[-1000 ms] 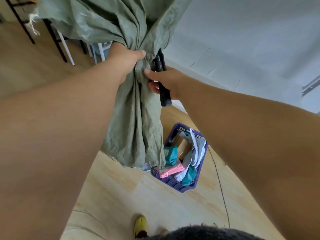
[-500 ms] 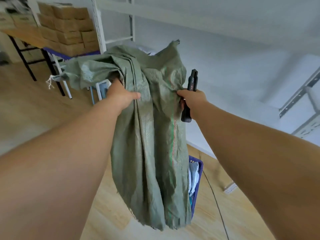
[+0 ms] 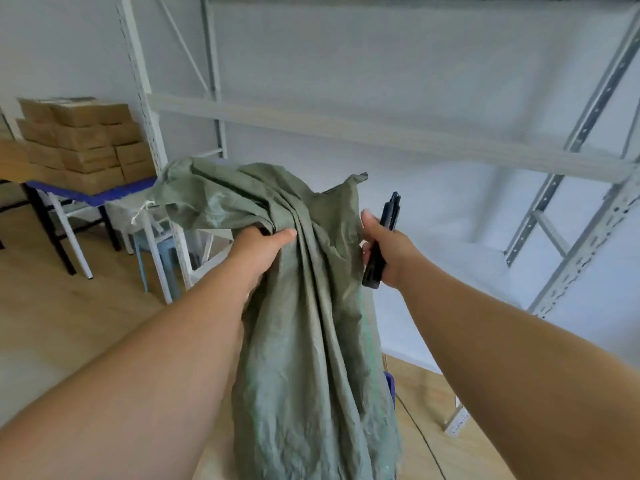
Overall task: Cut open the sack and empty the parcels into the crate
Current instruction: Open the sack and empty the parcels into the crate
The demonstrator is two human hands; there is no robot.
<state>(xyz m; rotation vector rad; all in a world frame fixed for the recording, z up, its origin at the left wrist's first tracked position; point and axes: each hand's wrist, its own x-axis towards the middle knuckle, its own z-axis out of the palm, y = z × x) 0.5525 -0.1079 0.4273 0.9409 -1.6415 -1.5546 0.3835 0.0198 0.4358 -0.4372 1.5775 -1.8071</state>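
The sack (image 3: 304, 306) hangs limp and crumpled in front of the person, held up at chest height with its lower end dropping out of view at the bottom edge. The left hand (image 3: 263, 247) is clamped on a bunch of its cloth near the top. The right hand (image 3: 388, 251) is closed around a black cutter (image 3: 381, 244) and seems to pinch the sack's right edge with the thumb as well, though that contact is hard to make out. Just beside the sack low on the right, only a sliver of the blue crate (image 3: 389, 386) shows; the parcels cannot be seen, so whether any remain inside is unclear. The sack looks empty, a judgement only. The risk from here: the cutter sits close to the cloth and the other hand, so a shake could nick fingers, and a stray parcel could drop past the hidden crate onto the floor (image 3: 69, 323). Behind stand a metal rack (image 3: 571, 161) and stacked boxes (image 3: 83, 143) on a desk (image 3: 114, 192)
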